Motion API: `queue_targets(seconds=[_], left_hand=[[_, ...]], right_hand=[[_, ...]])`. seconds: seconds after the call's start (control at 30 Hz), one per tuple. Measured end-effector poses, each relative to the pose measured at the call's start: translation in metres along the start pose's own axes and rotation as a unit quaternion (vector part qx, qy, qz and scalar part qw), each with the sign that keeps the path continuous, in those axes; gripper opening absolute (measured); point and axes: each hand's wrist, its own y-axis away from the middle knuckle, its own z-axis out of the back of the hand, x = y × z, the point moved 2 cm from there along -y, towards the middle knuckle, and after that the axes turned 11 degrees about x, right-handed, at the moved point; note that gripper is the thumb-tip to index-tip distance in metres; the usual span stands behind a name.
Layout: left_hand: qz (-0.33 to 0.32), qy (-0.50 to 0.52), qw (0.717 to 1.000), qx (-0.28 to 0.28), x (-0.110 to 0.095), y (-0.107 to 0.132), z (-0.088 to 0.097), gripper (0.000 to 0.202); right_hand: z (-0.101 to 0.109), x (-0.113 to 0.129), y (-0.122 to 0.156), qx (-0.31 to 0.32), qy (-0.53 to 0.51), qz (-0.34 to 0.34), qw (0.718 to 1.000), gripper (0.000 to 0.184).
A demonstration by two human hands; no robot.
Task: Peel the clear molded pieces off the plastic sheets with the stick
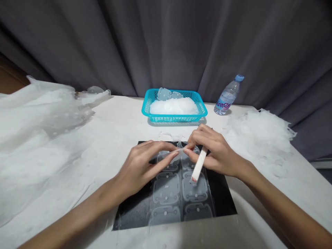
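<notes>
Left hand [138, 167]: thumb and index finger nearly closed, pinching a thin, translucent plastic strip [178, 150]. Right hand [216, 152]: thumb and index tips drawn together at the strip's right end; whether they clamp it or only touch it cannot be told. The same hand retains a white, flat, narrow handle [199, 166], slanting from the fingers down toward the wearer and leftward. Its far end is hidden.

Governing relation: the strip lies directly between the two sets of fingertips, its long axis running roughly side to side, equally close to both hands. Whether it joins the sheet below is unclear.

Beneath the hands, a clear plastic sheet with rounded, moulded panels [166, 188] lies on a black rectangular mat [223, 199], its two columns running away from the wearer.

Beyond: a turquoise perforated plastic basket [175, 118] containing a white translucent pile [173, 106]. To its right stands a clear, blue-capped bottle [226, 98]. Whitish translucent heaps flank the work, left [44, 110] and right [261, 133].
</notes>
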Motion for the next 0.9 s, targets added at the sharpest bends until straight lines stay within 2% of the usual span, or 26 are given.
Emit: queue_targets(seconds=[0.1,0.2,0.27,0.3,0.33,0.4,0.47,0.53,0.6,0.7,0.8,0.9], left_hand=[[0.071,0.057,0.994,0.063,0.015,0.003,-0.011,0.038],[0.056,0.006,0.985,0.162,0.026,0.007,-0.022,0.052],[0.018,-0.054,0.976,0.211,0.029,0.009,-0.027,0.055],[0.004,-0.077,0.972,0.224,0.03,0.009,-0.028,0.056],[-0.004,-0.094,0.969,0.229,0.031,0.009,-0.029,0.056],[-0.006,-0.119,0.966,0.23,0.031,0.008,-0.029,0.057],[-0.008,-0.14,0.964,0.227,0.03,0.007,-0.028,0.057],[-0.014,-0.162,0.962,0.22,0.03,0.006,-0.028,0.057],[-0.026,-0.189,0.959,0.209,0.03,0.006,-0.028,0.058],[-0.052,-0.231,0.953,0.189,0.032,0.006,-0.028,0.059],[-0.06,-0.255,0.949,0.175,0.035,0.007,-0.025,0.059],[-0.047,-0.254,0.947,0.191,0.032,0.005,-0.018,0.064]], right_hand=[[0.018,-0.013,0.008,0.003,0.045,-0.053,0.998,0.008],[0.052,-0.033,0.035,-0.081,0.07,-0.161,0.981,0.01],[0.076,-0.047,0.062,-0.188,0.064,-0.257,0.946,0.013],[0.087,-0.054,0.077,-0.253,0.048,-0.301,0.918,0.013],[0.094,-0.06,0.091,-0.291,0.032,-0.342,0.893,0.013],[0.104,-0.068,0.115,-0.37,0.038,-0.382,0.846,0.015],[0.107,-0.075,0.132,-0.407,0.093,-0.405,0.813,0.015],[0.105,-0.079,0.141,-0.399,0.167,-0.439,0.788,0.015],[0.101,-0.083,0.146,-0.356,0.228,-0.486,0.765,0.016],[0.099,-0.088,0.153,-0.277,0.276,-0.528,0.754,0.019],[0.103,-0.085,0.156,-0.267,0.31,-0.498,0.765,0.025],[0.101,-0.065,0.143,-0.304,0.359,-0.399,0.787,0.039]])
